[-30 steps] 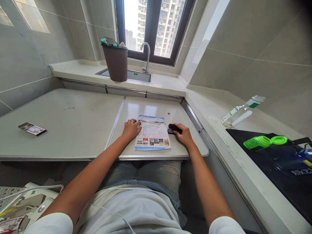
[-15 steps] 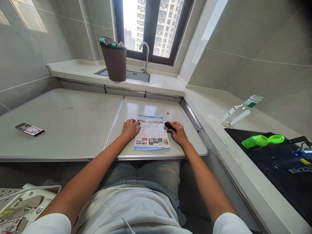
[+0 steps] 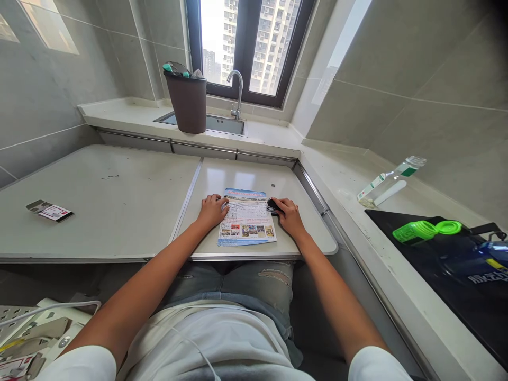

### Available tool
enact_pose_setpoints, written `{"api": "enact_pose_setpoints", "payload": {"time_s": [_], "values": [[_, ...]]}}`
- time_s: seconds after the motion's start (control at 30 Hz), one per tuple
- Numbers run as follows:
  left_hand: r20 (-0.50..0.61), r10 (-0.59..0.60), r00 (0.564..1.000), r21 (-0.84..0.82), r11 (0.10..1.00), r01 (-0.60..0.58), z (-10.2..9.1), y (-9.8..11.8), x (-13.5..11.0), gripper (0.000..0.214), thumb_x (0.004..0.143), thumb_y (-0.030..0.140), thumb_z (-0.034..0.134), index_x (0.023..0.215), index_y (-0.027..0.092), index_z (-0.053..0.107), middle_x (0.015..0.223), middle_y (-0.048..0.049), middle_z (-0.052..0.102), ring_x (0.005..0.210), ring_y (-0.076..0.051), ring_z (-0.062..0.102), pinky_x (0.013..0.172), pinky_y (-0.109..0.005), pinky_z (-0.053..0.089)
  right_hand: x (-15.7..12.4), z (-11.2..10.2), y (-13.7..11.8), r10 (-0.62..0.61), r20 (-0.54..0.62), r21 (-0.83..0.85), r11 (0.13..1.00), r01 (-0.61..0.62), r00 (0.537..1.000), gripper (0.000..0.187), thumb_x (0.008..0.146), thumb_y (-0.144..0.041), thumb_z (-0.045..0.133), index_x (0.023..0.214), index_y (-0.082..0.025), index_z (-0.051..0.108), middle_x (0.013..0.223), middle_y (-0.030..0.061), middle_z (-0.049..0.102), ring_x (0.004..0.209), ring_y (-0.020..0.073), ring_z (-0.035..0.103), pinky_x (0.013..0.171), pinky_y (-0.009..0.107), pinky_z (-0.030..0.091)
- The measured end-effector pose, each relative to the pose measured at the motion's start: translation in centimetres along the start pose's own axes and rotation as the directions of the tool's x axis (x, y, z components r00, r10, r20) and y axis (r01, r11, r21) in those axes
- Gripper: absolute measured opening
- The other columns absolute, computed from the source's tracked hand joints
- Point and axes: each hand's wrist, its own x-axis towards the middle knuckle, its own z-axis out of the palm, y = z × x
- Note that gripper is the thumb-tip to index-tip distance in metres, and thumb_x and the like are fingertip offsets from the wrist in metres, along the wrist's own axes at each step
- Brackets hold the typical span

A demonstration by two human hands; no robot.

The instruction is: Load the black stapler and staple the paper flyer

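Observation:
A printed flyer [image 3: 246, 218], blue at its top and bottom with rows of text and small photos, lies flat on the white tabletop. My left hand [image 3: 213, 209] holds it by the left edge, fingers curled and pressing onto the paper. At the opposite edge, my right hand [image 3: 289, 216] is closed around a black stapler [image 3: 273, 205]. The stapler's front end meets the flyer's right side, upper half; whether its jaws press on the paper is too small to tell. A small dark grey piece [image 3: 273, 185] rests on the table behind the stapler.
A small card-like package [image 3: 51, 211] lies on the table's left half. Behind stand a brown bin [image 3: 186, 103] and a faucet [image 3: 238, 92] at the sink. On the right counter are a clear bottle [image 3: 392, 177], a green container [image 3: 415, 231] and a dark blue item [image 3: 482, 264].

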Motion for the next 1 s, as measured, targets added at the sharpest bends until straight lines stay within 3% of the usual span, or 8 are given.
{"api": "enact_pose_setpoints", "payload": {"time_s": [0.63, 0.83, 1.0], "values": [[0.001, -0.004, 1.0, 0.003, 1.0, 0.004, 0.0, 0.0, -0.1, 0.038, 0.1, 0.041, 0.056, 0.131, 0.027, 0.072, 0.139, -0.014, 0.061, 0.13, -0.035, 0.052, 0.11, -0.052, 0.039, 0.2, -0.3, -1.8, 0.018, 0.083, -0.23, 0.973, 0.001, 0.996, 0.06, 0.096, -0.008, 0.048, 0.15, -0.032, 0.059, 0.129, 0.0104, 0.064, 0.118, 0.029, 0.051, 0.101, 0.044, 0.035], [0.009, -0.009, 1.0, -0.014, 1.0, 0.009, -0.1, 0.0, -0.1, 0.037, 0.1, 0.041, 0.057, 0.13, 0.027, 0.072, 0.139, -0.0143, 0.061, 0.131, -0.036, 0.051, 0.111, -0.054, 0.039, 0.0, -0.2, -2.3, 0.047, 0.067, -0.188, 0.982, -0.034, 0.997, 0.069, 0.087, -0.002, 0.049, 0.147, -0.034, 0.063, 0.129, 0.0105, 0.065, 0.121, 0.0305, 0.052, 0.111, 0.051, 0.033], [0.013, -0.012, 1.0, -0.017, 1.0, 0.013, -0.2, 0.1, -0.1, 0.036, 0.1, 0.04, 0.056, 0.13, 0.028, 0.072, 0.14, -0.0145, 0.06, 0.131, -0.036, 0.05, 0.111, -0.054, 0.038, 0.0, -0.2, -3.0, 0.086, 0.066, -0.201, 0.977, -0.071, 0.994, 0.075, 0.08, 0.0, 0.05, 0.145, -0.035, 0.065, 0.129, 0.0112, 0.066, 0.126, 0.0334, 0.05, 0.119, 0.064, 0.025]]}}
